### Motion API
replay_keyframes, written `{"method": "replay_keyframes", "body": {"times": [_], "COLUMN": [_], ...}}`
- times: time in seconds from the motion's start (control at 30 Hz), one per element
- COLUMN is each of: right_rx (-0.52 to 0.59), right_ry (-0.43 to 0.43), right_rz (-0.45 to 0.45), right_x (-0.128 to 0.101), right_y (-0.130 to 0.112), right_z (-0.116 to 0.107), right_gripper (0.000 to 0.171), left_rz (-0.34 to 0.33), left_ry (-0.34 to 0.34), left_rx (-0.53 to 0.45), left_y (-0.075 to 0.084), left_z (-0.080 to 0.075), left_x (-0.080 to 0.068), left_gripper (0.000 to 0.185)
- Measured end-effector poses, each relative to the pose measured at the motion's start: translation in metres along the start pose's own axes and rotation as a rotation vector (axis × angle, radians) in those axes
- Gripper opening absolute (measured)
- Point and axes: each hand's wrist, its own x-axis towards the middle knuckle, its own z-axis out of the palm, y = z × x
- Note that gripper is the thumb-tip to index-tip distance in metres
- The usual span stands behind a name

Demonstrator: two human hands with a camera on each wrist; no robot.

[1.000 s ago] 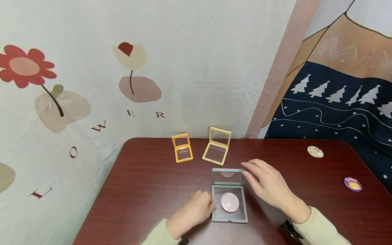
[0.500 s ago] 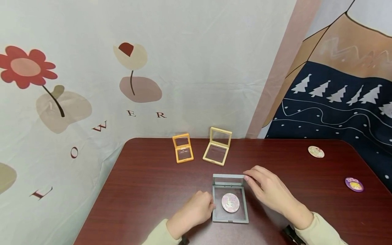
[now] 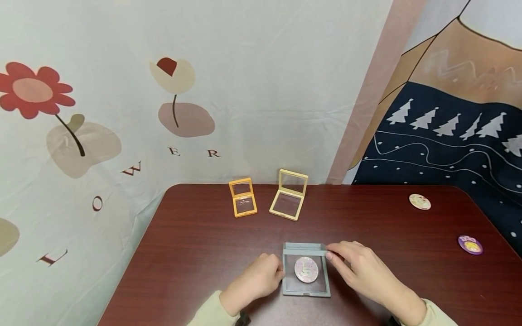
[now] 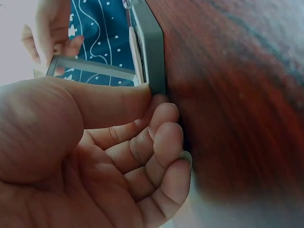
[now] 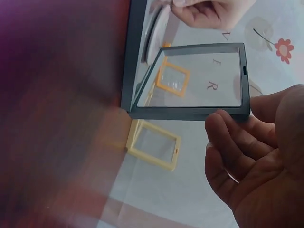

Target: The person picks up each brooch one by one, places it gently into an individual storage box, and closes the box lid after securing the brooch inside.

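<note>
A grey hinged case point(image 3: 306, 290) lies on the dark red table point(image 3: 195, 244) near its front edge. A round pink badge point(image 3: 306, 269) rests inside it. The clear lid point(image 3: 303, 247) is tilted low over the base, nearly down. My left hand point(image 3: 279, 274) grips the base's left edge with thumb and curled fingers point(image 4: 161, 118). My right hand point(image 3: 329, 253) pinches the lid's right corner. The right wrist view shows the lid frame point(image 5: 190, 111) against my fingertips point(image 5: 216, 126).
An open orange case point(image 3: 243, 197) and an open yellow case point(image 3: 288, 194) stand at the table's back. A cream badge point(image 3: 419, 201) and a purple badge point(image 3: 470, 245) lie far right. Printed cloth hangs behind.
My right hand has lowered the grey lid from upright to almost flat over the badge. The left hand has stayed on the base's edge.
</note>
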Motion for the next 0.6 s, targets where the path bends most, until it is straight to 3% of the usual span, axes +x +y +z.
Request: {"method": "replay_keyframes", "body": {"times": [0.6], "right_rx": [0.075], "right_ry": [-0.141], "right_rz": [-0.024], "right_x": [-0.031], "right_y": [-0.007], "right_z": [0.008], "right_gripper": [0.015], "left_rz": [0.029], "left_ry": [0.023], "left_rx": [0.009], "left_y": [-0.004], "left_z": [0.002], "left_x": [0.002], "left_gripper": [0.042]}}
